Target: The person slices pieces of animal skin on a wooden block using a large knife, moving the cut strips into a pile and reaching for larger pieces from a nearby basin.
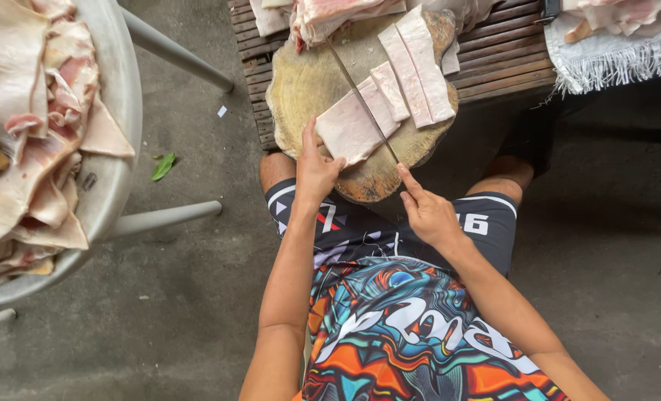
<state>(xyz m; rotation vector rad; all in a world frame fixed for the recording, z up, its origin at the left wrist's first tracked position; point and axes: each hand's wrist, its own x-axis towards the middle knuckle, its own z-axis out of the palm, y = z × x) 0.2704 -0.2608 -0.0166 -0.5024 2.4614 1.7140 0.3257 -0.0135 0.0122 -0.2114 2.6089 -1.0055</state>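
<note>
A round wooden chopping block (304,82) lies on a slatted wooden pallet (494,59) in front of my knees. On it rest several pale strips of raw pork (419,67) and a wider slab of raw pork (349,130). My left hand (315,167) presses its fingers on the near edge of that slab. My right hand (428,214) grips the handle of a long thin knife (360,100), index finger stretched along it. The blade runs diagonally across the slab, between it and a cut strip.
A big metal basin (118,104) heaped with raw pork pieces stands on a metal-legged frame at the left. More meat lies on a white fringed cloth (613,56) at the top right and at the block's far edge. A green leaf (163,166) lies on the concrete floor.
</note>
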